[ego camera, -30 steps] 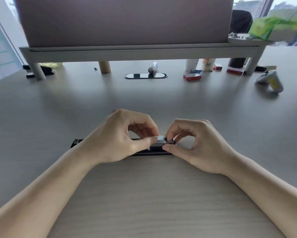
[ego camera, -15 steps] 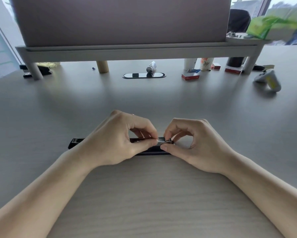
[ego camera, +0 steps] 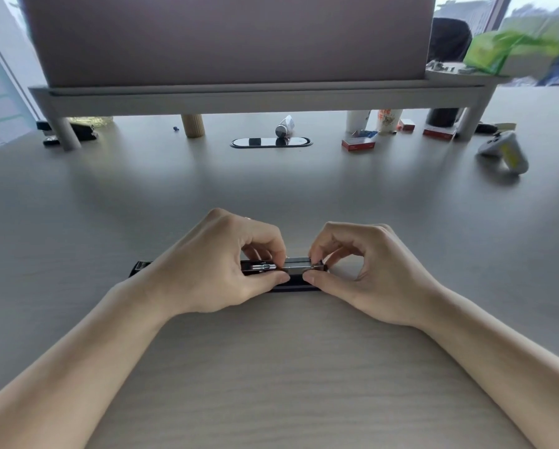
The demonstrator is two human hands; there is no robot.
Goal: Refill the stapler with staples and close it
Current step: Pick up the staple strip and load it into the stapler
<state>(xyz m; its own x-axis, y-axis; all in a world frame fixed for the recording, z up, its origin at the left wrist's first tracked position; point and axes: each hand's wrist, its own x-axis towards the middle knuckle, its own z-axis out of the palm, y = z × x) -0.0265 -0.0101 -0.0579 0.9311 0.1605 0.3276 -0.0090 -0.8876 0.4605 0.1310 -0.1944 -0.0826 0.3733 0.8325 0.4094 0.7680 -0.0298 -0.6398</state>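
Observation:
A black stapler (ego camera: pixel 140 266) lies flat and opened out on the desk, running left to right, with its metal staple channel facing up. A silver strip of staples (ego camera: pixel 297 264) sits in the channel at the right end. My left hand (ego camera: pixel 216 264) covers the stapler's middle, thumb and forefinger pinching the channel at the strip's left end. My right hand (ego camera: pixel 365 270) pinches the strip's right end between thumb and forefinger. The two thumbs almost meet in front of the stapler.
A monitor stand (ego camera: pixel 258 95) spans the back of the desk, with a large screen on it. Behind lie a red staple box (ego camera: pixel 358 145), a small tube (ego camera: pixel 284 126), paper cups (ego camera: pixel 389 119), a cable grommet (ego camera: pixel 271 142) and a white controller (ego camera: pixel 506 153) at right.
My fingers shifted slightly along the channel and more of the silver strip now shows between my thumbs. The stapler stayed where it was.

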